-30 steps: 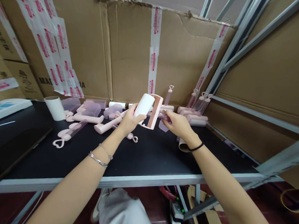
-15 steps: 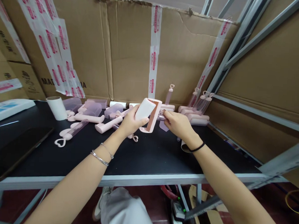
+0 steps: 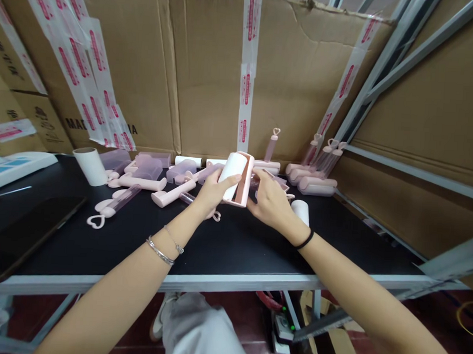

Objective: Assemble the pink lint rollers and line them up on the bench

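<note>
My left hand (image 3: 212, 193) is closed around a white roll (image 3: 233, 171), its thumb pressed across the front. The roll sits tilted at the open side of a pink hollow case (image 3: 245, 184). At that case's right edge, my right hand (image 3: 270, 197) has its fingers and thumb on either side of the rim; the fingertips are partly hidden. Behind the right hand lie translucent mauve pieces (image 3: 280, 180). A second white roll (image 3: 300, 211) stands by the right wrist. Left of the hands lie a pink rounded handle piece (image 3: 174, 193) and a clear tube with a heart-shaped loop (image 3: 118, 205).
Several finished-looking pink rollers (image 3: 317, 185) lie at the back right by a cardboard wall (image 3: 206, 70). A white paper tube (image 3: 89, 166) stands left. A dark phone-like slab (image 3: 27, 234), a screwdriver (image 3: 8, 194) and a white device (image 3: 18, 171) occupy the left end. Metal shelf posts rise at right.
My right hand has moved left from the translucent pieces onto the pink case. The white roll and case have turned in my left hand. The view has shifted slightly.
</note>
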Demonstrator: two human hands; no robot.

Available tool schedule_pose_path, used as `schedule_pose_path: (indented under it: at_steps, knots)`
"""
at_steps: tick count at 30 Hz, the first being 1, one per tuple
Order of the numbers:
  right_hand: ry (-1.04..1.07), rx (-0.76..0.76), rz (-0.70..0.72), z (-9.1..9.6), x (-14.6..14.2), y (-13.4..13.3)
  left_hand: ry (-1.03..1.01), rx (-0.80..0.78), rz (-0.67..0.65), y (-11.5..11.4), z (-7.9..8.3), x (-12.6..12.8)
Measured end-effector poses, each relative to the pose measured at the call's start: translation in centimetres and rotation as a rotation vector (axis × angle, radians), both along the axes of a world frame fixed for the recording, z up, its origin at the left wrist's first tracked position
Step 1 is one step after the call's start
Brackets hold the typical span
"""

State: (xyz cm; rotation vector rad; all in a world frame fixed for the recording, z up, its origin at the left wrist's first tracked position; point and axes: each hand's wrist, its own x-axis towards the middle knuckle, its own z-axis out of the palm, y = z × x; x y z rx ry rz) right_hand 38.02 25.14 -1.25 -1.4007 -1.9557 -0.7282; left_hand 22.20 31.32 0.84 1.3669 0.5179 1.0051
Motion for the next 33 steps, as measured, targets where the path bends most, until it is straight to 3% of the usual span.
schedule_pose_path:
  at_steps: [5,7,9,12,15,18,23,28,33]
  knots:
    - [-0.008,-0.007,0.206,0.0,-0.3,-0.3,-0.016,-0.291,-0.074,-0.7,0.6,0.1]
    - [0.001,-0.001,0.289,0.1,-0.4,-0.3,0.008,-0.326,-0.127,-0.7,0.8,-0.1]
    - [0.071,-0.008,0.349,0.4,-0.3,-0.4,0.067,-0.253,-0.206,-0.6,0.9,-0.4]
    - [0.277,-0.015,0.339,1.2,0.4,-0.8,0.268,0.073,-0.225,-0.9,1.1,-1.0]
    - [0.479,-0.044,0.314,2.1,1.2,-1.1,0.504,0.537,0.019,-1.0,1.2,-1.5]
    - [0.603,-0.161,0.371,2.4,1.6,-1.1,0.527,0.809,0.182,-0.8,0.8,-1.3]
    - [0.578,-0.248,0.373,2.1,0.9,-0.6,0.213,0.825,-0.003,-0.5,-1.1,0.1]
    - [0.422,-0.130,0.181,1.8,0.6,-0.3,0.248,0.708,0.052,-0.6,-1.7,1.0]
    - [0.417,-0.027,0.120,1.4,0.8,0.1,0.324,0.676,0.058,-0.8,-1.3,1.8]
